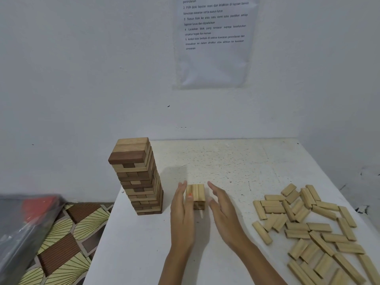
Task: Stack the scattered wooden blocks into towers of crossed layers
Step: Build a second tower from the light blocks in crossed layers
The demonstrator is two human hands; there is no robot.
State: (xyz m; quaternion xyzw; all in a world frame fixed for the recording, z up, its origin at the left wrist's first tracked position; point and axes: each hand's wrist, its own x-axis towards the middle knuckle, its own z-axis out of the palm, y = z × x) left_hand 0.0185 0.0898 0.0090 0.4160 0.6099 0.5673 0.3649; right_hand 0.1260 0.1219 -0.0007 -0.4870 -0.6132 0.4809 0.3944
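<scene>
White tabletop [226, 157], speckled, set against a pale wall; work is at its near centre.

Item under inspection: low stack of pale rectangular wooden blocks [197, 194], only a few layers high. The top layer is three blocks side by side, long axes running away from the person toward the wall. A pale sliver shows at the stack's near foot; what it is cannot be told.

Left hand [182, 206]: flat against the left side of the low stack, fingers straight and pressed together, thumb lying over its near top edge.

Right hand [223, 206]: just right of the low stack, palm facing it, fingers straight and close together. Contact is not confirmed; a narrow gap seems to remain.

Judgement: the two palms are squaring the layers. The next layer must lie crosswise, long axes left to right.

Supply: scattered pale wooden blocks [312, 229] lie flat, well to the right of the low stack, pointing every way. The right hand is the nearer to them, so it suits the next pick.

Left of the low stack, near but apart, stands a tall finished tower of mixed brown and pale blocks [139, 182]. Care is needed on that side.

Beyond the low stack, a printed sheet [213, 44] hangs on the wall.
</scene>
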